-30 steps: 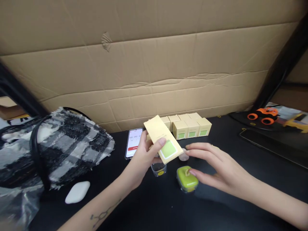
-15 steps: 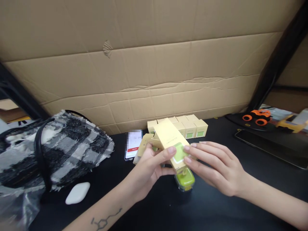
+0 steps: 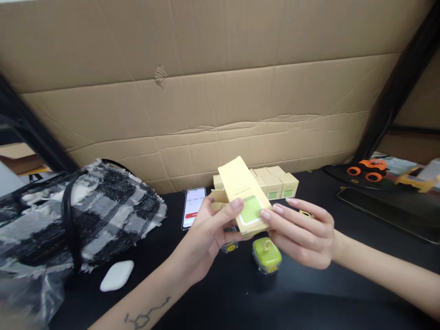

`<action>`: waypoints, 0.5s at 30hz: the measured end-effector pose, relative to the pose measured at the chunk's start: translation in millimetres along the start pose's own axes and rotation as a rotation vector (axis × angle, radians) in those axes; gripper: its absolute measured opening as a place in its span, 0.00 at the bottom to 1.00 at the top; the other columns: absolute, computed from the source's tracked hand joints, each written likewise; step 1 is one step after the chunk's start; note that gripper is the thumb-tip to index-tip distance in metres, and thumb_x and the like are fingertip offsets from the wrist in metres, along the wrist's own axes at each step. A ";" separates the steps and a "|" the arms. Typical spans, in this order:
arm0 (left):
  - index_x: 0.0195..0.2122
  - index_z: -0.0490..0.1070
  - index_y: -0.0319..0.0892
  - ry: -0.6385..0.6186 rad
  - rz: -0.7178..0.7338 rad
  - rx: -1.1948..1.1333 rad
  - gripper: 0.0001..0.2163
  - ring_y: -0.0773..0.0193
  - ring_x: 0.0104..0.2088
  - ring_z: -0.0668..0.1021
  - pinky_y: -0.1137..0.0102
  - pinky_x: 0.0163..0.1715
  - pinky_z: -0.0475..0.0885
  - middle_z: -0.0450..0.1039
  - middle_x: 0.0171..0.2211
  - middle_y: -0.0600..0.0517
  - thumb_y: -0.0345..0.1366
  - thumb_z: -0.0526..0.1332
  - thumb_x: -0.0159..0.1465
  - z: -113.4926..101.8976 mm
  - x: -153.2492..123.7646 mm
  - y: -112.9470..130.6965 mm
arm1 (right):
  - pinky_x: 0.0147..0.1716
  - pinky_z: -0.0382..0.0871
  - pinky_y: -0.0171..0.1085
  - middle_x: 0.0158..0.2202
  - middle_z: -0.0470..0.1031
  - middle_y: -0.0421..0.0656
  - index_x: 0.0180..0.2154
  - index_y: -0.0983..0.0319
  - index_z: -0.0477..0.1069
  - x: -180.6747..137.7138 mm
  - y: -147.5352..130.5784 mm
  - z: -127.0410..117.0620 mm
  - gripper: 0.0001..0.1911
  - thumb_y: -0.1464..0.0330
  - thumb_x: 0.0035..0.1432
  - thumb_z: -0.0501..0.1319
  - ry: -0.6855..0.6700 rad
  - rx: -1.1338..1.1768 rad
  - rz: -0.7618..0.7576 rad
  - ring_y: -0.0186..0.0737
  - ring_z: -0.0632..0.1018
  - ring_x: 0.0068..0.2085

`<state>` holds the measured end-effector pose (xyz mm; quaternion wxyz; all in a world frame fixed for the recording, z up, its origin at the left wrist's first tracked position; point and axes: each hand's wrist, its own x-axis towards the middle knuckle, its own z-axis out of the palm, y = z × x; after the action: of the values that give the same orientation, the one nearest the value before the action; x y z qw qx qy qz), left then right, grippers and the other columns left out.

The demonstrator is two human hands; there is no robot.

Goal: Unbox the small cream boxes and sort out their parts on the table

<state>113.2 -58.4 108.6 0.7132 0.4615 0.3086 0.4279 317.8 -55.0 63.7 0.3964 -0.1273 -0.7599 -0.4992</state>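
A pale yellow cardboard box (image 3: 244, 181) with a green printed square is held tilted above the black table. My left hand (image 3: 206, 240) grips it from the left, thumb on its front face. The fingertips of my right hand (image 3: 305, 236) close on its lower right edge. At its left side a cardboard flap (image 3: 220, 196) stands out. Below the box sits a small clear container with a green lid (image 3: 267, 252). Another small clear container with a yellow sticker (image 3: 229, 247) is mostly hidden behind my left hand.
Several similar yellow boxes (image 3: 275, 183) stand against the cardboard wall (image 3: 220, 105). A lit phone (image 3: 193, 208), a checkered bag (image 3: 117, 215) and a white rounded object (image 3: 117, 276) lie left. Right are a dark flat slab (image 3: 388, 214) and an orange toy truck (image 3: 369, 170).
The held box has turned a little to face me and risen slightly off the green-lidded container, which now shows more fully. Both hands stay on the box. The whole view has shifted slightly.
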 end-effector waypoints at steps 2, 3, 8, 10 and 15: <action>0.51 0.64 0.40 -0.022 -0.024 -0.014 0.19 0.56 0.41 0.80 0.65 0.36 0.78 0.73 0.51 0.41 0.38 0.65 0.61 0.0 0.2 -1.7 | 0.45 0.76 0.39 0.41 0.81 0.30 0.25 0.52 0.70 -3.2 -0.5 -0.1 0.10 0.72 0.56 0.59 0.012 -0.016 -0.027 0.34 0.76 0.49; 0.51 0.65 0.40 -0.026 -0.048 -0.019 0.18 0.57 0.40 0.80 0.66 0.35 0.78 0.73 0.50 0.41 0.39 0.64 0.61 -0.4 1.3 -3.0 | 0.43 0.77 0.38 0.39 0.81 0.29 0.24 0.52 0.70 -3.4 -0.7 -0.8 0.11 0.72 0.56 0.58 0.026 -0.021 -0.049 0.34 0.77 0.46; 0.46 0.70 0.36 0.103 -0.006 -0.014 0.17 0.60 0.34 0.80 0.69 0.32 0.77 0.78 0.39 0.43 0.41 0.65 0.59 -9.0 14.5 -4.1 | 0.40 0.77 0.36 0.33 0.81 0.31 0.24 0.53 0.71 5.6 -3.7 -1.7 0.11 0.72 0.54 0.57 0.028 0.188 -0.128 0.35 0.80 0.40; 0.42 0.71 0.34 0.214 0.106 -0.011 0.15 0.62 0.30 0.80 0.71 0.29 0.77 0.79 0.34 0.45 0.36 0.69 0.55 -16.4 20.6 0.7 | 0.42 0.76 0.36 0.36 0.81 0.34 0.26 0.55 0.70 8.9 -4.8 1.8 0.08 0.73 0.54 0.58 -0.008 0.378 -0.125 0.38 0.80 0.42; 0.39 0.72 0.35 0.367 0.206 0.002 0.11 0.64 0.22 0.78 0.72 0.23 0.75 0.78 0.26 0.50 0.27 0.67 0.54 -37.5 29.8 24.6 | 0.36 0.74 0.41 0.42 0.78 0.47 0.36 0.60 0.67 16.3 7.2 30.7 0.08 0.77 0.58 0.53 -0.166 0.557 0.221 0.40 0.78 0.40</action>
<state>87.1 -11.9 115.6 0.5970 0.4056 0.3851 0.5751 296.7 -28.6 74.6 0.4043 -0.1361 -0.8788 -0.2138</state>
